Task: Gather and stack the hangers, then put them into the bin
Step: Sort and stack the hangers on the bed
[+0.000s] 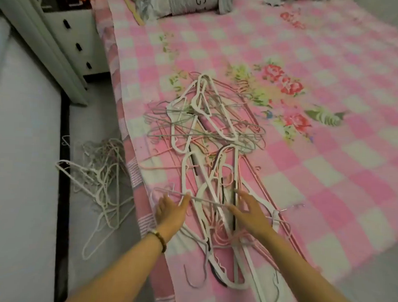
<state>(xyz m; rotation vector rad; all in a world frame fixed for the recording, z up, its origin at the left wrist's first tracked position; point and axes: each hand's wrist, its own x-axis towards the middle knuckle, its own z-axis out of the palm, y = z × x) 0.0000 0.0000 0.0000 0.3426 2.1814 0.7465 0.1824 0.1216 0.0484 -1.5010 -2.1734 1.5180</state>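
Pink checked bedspread (pixel 332 53), tangled hangers (pixel 207 133), grey floor (pixel 100 115), white drawers (pixel 80 40)

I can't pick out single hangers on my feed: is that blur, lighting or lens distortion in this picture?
Head view: soft all over, worst at the far pillow. The light is dim and flat, with no glare or hard shadows. The wide lens bows the bed edge. The thin pink hangers on the bed melt into the checked sheet. The hangers on the floor read slightly clearer.
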